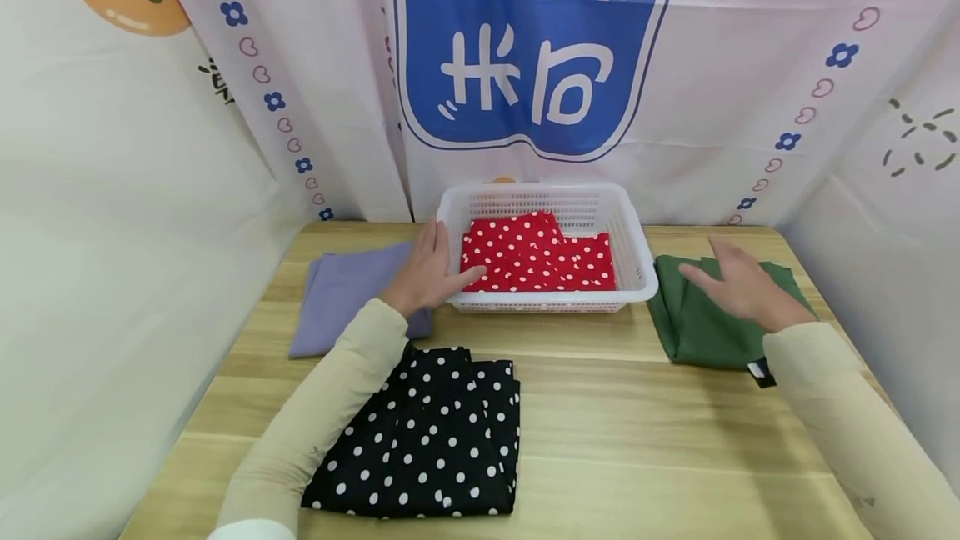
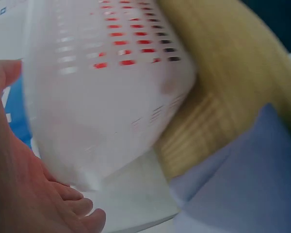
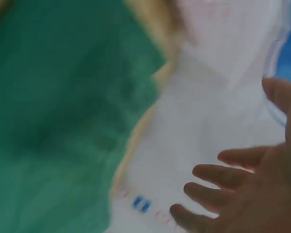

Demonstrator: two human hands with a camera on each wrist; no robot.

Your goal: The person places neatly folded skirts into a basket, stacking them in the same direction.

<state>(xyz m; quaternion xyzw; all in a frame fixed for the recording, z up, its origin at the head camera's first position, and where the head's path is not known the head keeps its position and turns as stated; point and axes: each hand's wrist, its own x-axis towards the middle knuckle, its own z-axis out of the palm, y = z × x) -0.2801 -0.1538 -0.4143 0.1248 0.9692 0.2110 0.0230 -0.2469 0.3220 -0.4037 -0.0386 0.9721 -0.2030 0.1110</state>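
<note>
Hands stand well apart, and neither is clamped on anything. The left hand (image 1: 429,273) is at the left end of the white basket (image 1: 555,297), fingers loosely extended and thumb spread over the rim (firm contact cannot be confirmed). The right hand (image 1: 742,286) is above the green cloth (image 1: 693,336), fingers spread, holding nothing.

The basket is at the far middle of the tabletop (image 1: 630,440), with the red dotted cloth (image 1: 525,261) lying inside. The purple cloth (image 1: 330,298) is at its left, the green cloth just beside its right end, and the black dotted cloth (image 1: 450,440) nearer, left of centre.

The step in hand appears to be adjusting the basket. For good control, seat both palms at opposite ends before applying force; a one-sided push would probably turn it. Use light, even pressure, since the walls may flex. Clear the neighbouring cloth edges, which could drag out of their folds.
</note>
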